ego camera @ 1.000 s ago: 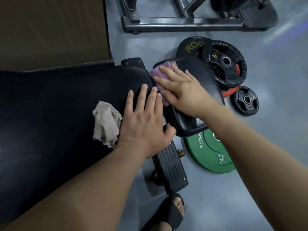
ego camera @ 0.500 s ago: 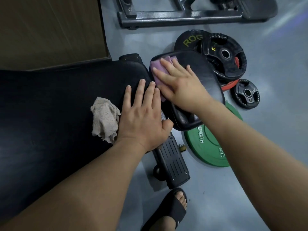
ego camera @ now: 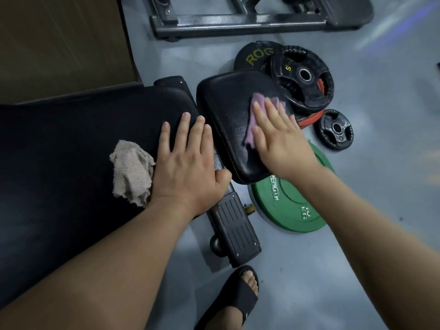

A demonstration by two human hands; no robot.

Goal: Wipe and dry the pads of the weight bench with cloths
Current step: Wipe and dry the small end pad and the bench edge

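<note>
On the long pad (ego camera: 71, 144) the left hand (ego camera: 188, 167) lies flat, fingers released, beside the beige cloth (ego camera: 131, 172). On the small pad (ego camera: 228, 110), the right hand (ego camera: 278, 139), fingers straight and pressing, has swept the purple cloth (ego camera: 258, 101) from the left corner to the right edge. Wiping there looks nearly done; drying remains.

The small seat pad (ego camera: 228, 120) is black leather-like upholstery with a creased sheen, the long pad (ego camera: 71, 151) left of it matt, the beige cloth (ego camera: 131, 172) rough and frayed, the purple cloth (ego camera: 258, 103) thin and smooth, the far frame (ego camera: 238, 23) speckled grey metal.
</note>
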